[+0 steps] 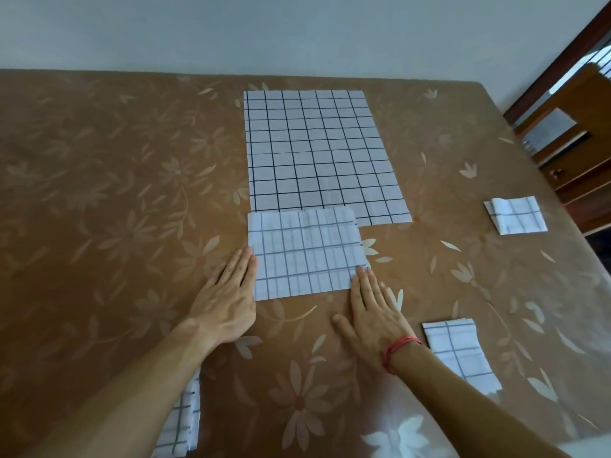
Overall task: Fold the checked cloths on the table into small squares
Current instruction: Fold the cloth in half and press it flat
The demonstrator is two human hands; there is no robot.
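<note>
1. Table (pixel 99 193), brown flower-print cover. All the cloths lie on it, and we're at its near edge.
2. Unfolded cloth (pixel 317 153): the biggest piece, flat at far centre, long axis running away from us. It's white w/ a dark grid. Its near-left strip sits under the next cloth's far edge.
3. Part-folded cloth (pixel 307 252): the one we're working on, straight ahead of the hands and between them.
   - Its long axis runs left-right, across us.
   - It has the same white and dark check. The lines look doubled, so prob. more than one layer.
   - It lies flat, edges fairly square.
   - Judging by shape, the next fold goes across that long axis, one short side over to the other.
4. Left hand (pixel 228 302): flat on the table, fingers straight and together, released and gripping nothing. The fingers lie along the cloth's left short edge, touching it.
5. Right hand (pixel 373 319): also flat and released, fingers straight. The fingertips rest at the cloth's near-right corner and the palm on the table.
   - Both hands are about equally near, one per short side, so either could lead.
6. Far-right square (pixel 515 214) and near-right square (pixel 459 355): small folded pieces, well apart from the work and prob. done.
7. More checked cloth (pixel 185 424) sits at near left, partly hidden under the left forearm.
8. Red thread band (pixel 398 350) on the right wrist.
</note>
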